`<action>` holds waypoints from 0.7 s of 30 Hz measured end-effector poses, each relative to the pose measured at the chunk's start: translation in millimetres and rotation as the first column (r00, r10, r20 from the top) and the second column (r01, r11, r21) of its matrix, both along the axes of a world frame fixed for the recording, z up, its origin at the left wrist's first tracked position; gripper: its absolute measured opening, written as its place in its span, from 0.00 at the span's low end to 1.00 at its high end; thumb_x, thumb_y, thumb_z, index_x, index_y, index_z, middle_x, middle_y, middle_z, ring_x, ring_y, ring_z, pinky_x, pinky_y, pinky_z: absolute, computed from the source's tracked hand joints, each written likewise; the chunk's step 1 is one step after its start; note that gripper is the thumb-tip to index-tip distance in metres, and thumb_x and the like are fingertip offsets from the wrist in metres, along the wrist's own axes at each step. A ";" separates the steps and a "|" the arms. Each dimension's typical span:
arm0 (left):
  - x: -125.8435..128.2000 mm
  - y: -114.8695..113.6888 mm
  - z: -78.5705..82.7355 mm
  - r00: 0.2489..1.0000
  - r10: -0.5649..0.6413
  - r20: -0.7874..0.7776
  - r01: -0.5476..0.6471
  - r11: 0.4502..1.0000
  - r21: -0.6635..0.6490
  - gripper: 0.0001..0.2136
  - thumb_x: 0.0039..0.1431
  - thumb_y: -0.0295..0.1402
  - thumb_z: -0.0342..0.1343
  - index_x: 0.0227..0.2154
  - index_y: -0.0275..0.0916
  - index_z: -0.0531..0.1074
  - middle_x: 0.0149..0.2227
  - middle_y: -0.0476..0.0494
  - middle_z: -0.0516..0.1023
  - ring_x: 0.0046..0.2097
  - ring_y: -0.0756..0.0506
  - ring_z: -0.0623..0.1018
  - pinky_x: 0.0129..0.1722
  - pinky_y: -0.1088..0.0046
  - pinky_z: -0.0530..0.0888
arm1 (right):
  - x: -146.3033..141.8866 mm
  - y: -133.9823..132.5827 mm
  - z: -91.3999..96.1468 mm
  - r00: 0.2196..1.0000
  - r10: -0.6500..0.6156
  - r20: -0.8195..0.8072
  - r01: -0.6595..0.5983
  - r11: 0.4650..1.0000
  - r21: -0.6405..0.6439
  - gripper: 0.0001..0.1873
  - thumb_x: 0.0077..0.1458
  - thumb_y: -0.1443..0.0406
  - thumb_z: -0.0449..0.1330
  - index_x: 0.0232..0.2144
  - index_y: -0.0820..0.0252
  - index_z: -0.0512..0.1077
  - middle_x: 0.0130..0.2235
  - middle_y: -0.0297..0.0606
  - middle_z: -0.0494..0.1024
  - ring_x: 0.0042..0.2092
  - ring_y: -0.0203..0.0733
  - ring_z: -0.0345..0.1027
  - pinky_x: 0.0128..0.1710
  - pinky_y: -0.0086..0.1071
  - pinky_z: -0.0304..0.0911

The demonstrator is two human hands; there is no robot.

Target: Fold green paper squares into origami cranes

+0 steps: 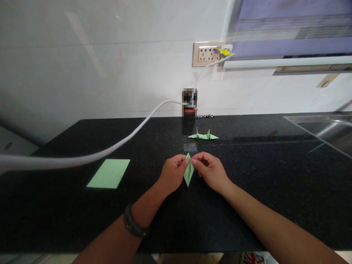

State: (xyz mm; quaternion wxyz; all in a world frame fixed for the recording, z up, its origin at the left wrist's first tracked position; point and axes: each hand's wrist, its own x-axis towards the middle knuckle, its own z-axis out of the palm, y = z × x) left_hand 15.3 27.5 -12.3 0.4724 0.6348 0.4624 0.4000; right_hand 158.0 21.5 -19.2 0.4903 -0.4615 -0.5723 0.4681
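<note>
A narrow, diamond-shaped piece of folded green paper (189, 170) stands between both hands over the black countertop (247, 176). My left hand (173, 174) pinches its upper left edge with thumb and fingertips. My right hand (210, 170) pinches the upper right edge near the tip. A dark band circles my left wrist. Behind the hands, a finished green paper crane (203, 136) rests on the counter.
A flat green paper sheet (109, 173) lies to the left. A white cable (110, 148) runs across the counter from a small device (189, 103) at the wall, below a socket plate (209, 54). A steel sink (324, 128) sits at the right.
</note>
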 end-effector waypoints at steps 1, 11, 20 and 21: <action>0.2 -0.3 0.4 1.000 0.005 -0.009 -0.005 1.000 0.001 0.13 0.54 0.39 0.47 0.29 0.34 0.70 0.23 0.49 0.70 0.25 0.52 0.67 0.25 0.77 0.64 | -0.3 -0.3 0.6 1.000 0.001 -0.007 -0.001 1.000 -0.003 0.09 0.48 0.61 0.57 0.27 0.61 0.67 0.20 0.29 0.64 0.20 0.28 0.54 0.18 0.24 0.53; 0.1 -0.7 2.0 0.987 0.007 -0.159 0.006 0.997 0.082 0.14 0.56 0.40 0.44 0.24 0.35 0.68 0.21 0.51 0.66 0.24 0.52 0.65 0.23 0.77 0.62 | -2.2 -2.6 0.3 0.998 0.031 -0.061 -0.034 0.998 -0.049 0.09 0.49 0.60 0.57 0.26 0.61 0.66 0.19 0.27 0.62 0.18 0.28 0.54 0.16 0.23 0.53; 0.7 -1.9 5.0 0.984 0.012 -0.178 0.008 0.994 0.113 0.13 0.55 0.37 0.44 0.22 0.36 0.67 0.20 0.52 0.65 0.24 0.52 0.65 0.25 0.77 0.62 | -3.3 -2.4 -2.0 0.997 0.007 -0.075 -0.013 0.997 -0.076 0.09 0.48 0.61 0.57 0.26 0.61 0.64 0.19 0.26 0.62 0.17 0.27 0.53 0.14 0.22 0.51; 1.0 -1.9 5.0 0.984 0.017 -0.180 0.003 0.994 0.113 0.13 0.55 0.37 0.44 0.22 0.36 0.67 0.20 0.52 0.65 0.24 0.52 0.65 0.24 0.77 0.61 | -3.6 -2.3 -2.1 0.997 0.002 -0.075 -0.007 0.997 -0.073 0.09 0.49 0.61 0.57 0.26 0.61 0.64 0.19 0.26 0.62 0.17 0.27 0.52 0.14 0.22 0.50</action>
